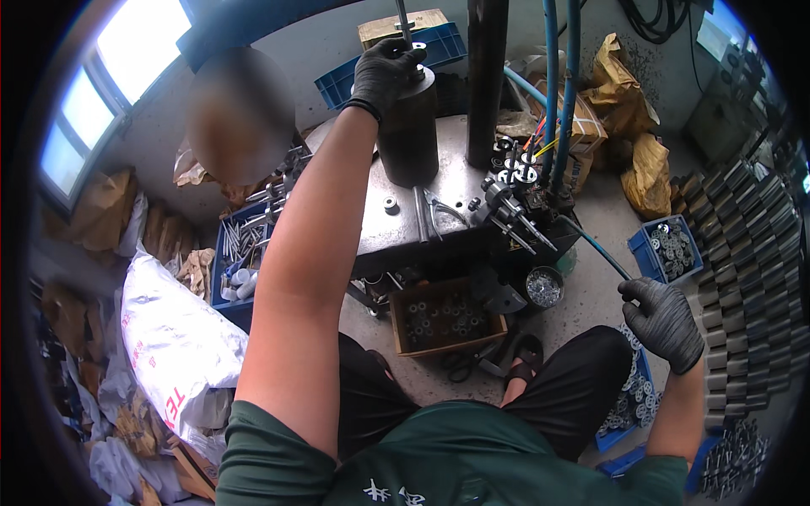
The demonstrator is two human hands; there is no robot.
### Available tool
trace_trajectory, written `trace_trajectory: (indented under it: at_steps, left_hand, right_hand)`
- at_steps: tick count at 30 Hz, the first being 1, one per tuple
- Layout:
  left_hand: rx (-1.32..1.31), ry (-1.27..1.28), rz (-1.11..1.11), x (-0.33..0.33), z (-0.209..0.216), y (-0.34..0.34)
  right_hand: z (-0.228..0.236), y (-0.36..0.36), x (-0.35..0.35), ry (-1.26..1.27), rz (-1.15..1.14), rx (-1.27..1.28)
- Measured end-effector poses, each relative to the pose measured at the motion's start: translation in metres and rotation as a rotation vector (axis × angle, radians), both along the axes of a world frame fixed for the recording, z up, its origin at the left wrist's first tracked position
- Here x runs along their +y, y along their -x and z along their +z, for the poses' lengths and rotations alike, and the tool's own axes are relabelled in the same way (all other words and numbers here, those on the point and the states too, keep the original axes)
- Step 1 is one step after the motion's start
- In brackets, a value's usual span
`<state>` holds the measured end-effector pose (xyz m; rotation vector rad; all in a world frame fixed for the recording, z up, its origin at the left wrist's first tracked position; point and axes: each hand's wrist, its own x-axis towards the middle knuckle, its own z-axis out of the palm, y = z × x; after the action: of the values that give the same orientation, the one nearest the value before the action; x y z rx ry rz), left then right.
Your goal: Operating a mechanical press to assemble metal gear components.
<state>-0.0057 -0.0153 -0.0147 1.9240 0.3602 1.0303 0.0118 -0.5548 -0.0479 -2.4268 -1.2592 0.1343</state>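
My left hand (385, 76), in a dark grey glove, reaches to the top of an upright dark steel cylinder (408, 139). Its fingers are closed on a small metal ring (418, 46), just beneath a thin vertical rod (403, 18). Part of that ring is hidden by the fingers. Off to the right, my right hand (663, 324), gloved too, is closed around the end of a long lever (597, 248). On the metal table (384, 240) before the cylinder lie a small round bushing (391, 205), a short metal bar (421, 214) and pliers (444, 212).
A dark post (487, 84) and blue hoses (570, 84) rise behind the table. Below stands a wooden box (447, 341) of small rings. Blue bins (645, 246) of metal parts and stacked cylinders (747, 295) line the right. A white sack (173, 346) lies left.
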Motion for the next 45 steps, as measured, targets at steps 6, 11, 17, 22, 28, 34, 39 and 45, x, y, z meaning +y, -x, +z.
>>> trace_trajectory:
  at_steps: [6, 11, 17, 22, 28, 34, 39, 45]
  left_hand:
    - [-0.007, -0.006, -0.003, -0.004, 0.000, 0.002]
    - [-0.015, -0.014, -0.011, 0.005, -0.001, 0.000]
    - [0.023, 0.055, -0.012, -0.009, 0.002, 0.003]
    - [0.038, -0.039, 0.042, -0.001, 0.003, 0.005]
    - [0.031, 0.029, -0.005, -0.007, 0.003, 0.004]
    - [0.038, 0.015, -0.012, -0.003, 0.004, 0.004]
    - [-0.001, -0.062, -0.013, 0.012, -0.005, -0.004]
    - [-0.008, -0.099, -0.026, 0.038, -0.017, -0.012]
  right_hand:
    - [0.002, 0.004, -0.003, 0.295, 0.062, 0.010]
    - [-0.003, 0.006, -0.002, 0.064, -0.022, 0.027]
    - [-0.004, 0.004, -0.004, 0.242, 0.058, 0.005]
    - [-0.004, 0.000, -0.005, 0.341, 0.150, -0.041]
    - [-0.004, -0.005, -0.005, 0.069, 0.000, 0.028]
    - [0.004, -0.003, 0.004, -0.040, -0.025, -0.025]
    - [0.031, -0.052, 0.054, -0.507, -0.005, -0.416]
    - [0.071, -0.141, 0.131, -0.653, -0.045, -0.400]
